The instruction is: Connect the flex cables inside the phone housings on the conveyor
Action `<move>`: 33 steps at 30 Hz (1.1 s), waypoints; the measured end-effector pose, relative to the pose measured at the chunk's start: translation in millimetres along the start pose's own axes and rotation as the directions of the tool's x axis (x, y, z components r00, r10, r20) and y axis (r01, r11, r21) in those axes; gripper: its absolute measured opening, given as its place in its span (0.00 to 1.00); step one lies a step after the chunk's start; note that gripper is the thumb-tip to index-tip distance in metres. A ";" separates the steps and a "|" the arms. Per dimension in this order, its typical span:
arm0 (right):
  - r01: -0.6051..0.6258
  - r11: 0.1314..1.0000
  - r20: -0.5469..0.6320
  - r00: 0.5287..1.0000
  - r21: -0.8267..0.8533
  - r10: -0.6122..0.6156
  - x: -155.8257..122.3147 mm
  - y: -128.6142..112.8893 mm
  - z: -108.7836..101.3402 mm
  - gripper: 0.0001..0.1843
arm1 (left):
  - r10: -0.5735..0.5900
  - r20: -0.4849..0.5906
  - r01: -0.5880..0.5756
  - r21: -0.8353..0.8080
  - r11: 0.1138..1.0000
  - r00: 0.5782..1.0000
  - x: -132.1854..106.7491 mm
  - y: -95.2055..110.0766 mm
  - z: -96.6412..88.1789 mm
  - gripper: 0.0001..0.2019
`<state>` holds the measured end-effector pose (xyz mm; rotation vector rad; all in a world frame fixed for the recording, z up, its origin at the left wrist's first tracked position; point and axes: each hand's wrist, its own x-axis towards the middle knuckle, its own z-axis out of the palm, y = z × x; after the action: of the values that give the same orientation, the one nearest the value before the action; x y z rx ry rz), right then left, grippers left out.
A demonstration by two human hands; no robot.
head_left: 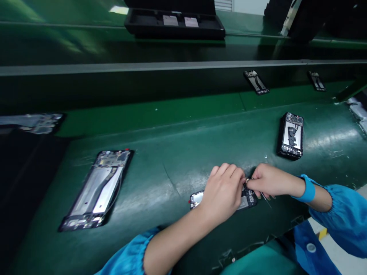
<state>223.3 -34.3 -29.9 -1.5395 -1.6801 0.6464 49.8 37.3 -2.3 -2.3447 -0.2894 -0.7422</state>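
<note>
An opened phone body [196,199] lies on the green belt near its front edge, mostly covered by my hands. My left hand [223,189] rests on top of it with fingers curled down, pressing it. My right hand [268,180] is closed in a pinch at the phone's right end, gripping thin tweezers [266,199] whose shaft pokes out below the hand. A tiny part shows at the fingertips where both hands meet. Blue sleeves cover both forearms, and a blue band circles the right wrist.
More opened phone bodies lie on the green belt [172,160]: one at the left [99,189], one at the right [290,135], two farther back [256,81] [317,81]. A black tray [174,23] sits on the far shelf. A dark mat borders the left side.
</note>
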 end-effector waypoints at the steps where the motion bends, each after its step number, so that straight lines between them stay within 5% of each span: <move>1: 0.023 0.999 -0.019 1.000 -0.023 -0.023 -0.3 1.8 0.5 0.20 | 0.001 -0.013 -0.001 0.030 1.000 1.000 0.0 0.5 0.3 0.12; 3: 0.110 0.993 -0.067 0.991 -0.037 -0.112 -1.6 9.4 0.9 0.22 | 0.017 -0.043 -0.013 0.083 0.996 0.999 -1.6 1.0 -1.9 0.11; 5: 0.265 0.964 -0.234 0.936 -0.024 -0.263 -4.1 21.8 2.7 0.27 | 0.077 -0.085 -0.065 0.131 0.989 0.993 -7.1 0.2 -8.0 0.10; 8: 0.506 0.853 -0.577 0.661 -0.131 -0.480 -8.6 43.9 12.5 0.31 | 0.240 -0.105 -0.212 0.227 0.951 0.965 -22.5 -3.8 -18.4 0.15; 10: 0.586 0.763 -0.617 0.502 -0.273 -0.606 -11.2 55.4 23.1 0.25 | 0.313 -0.067 -0.283 0.282 0.917 0.947 -32.8 -7.5 -21.9 0.20; 15: 0.480 0.579 -0.488 0.312 -0.659 -0.815 -13.8 62.9 39.2 0.18 | 0.350 -0.017 -0.326 0.327 0.887 0.936 -41.0 -14.4 -20.4 0.25; 18: 0.432 0.529 -0.411 0.342 -0.730 -0.845 -10.1 58.8 32.0 0.25 | 0.339 -0.014 -0.313 0.352 0.882 0.941 -38.1 -14.9 -20.4 0.28; 23: 0.550 0.709 -0.482 0.521 -0.442 -0.704 5.6 50.3 15.6 0.34 | 0.315 0.008 -0.295 0.368 0.882 0.949 -37.4 -13.6 -22.0 0.29; 25: 0.595 0.723 -0.473 0.553 -0.351 -0.685 12.2 47.9 15.4 0.36 | 0.302 0.012 -0.285 0.365 0.886 0.953 -38.3 -13.3 -21.7 0.29; 33: 0.631 0.611 -0.497 0.378 -0.479 -0.781 22.1 47.9 23.8 0.30 | 0.286 0.002 -0.269 0.346 0.899 0.958 -38.9 -13.4 -20.5 0.29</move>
<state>233.2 -2.7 -77.3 -0.8008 -1.6089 -0.5521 4.0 33.8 -5.0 -1.9778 -0.0509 -0.5572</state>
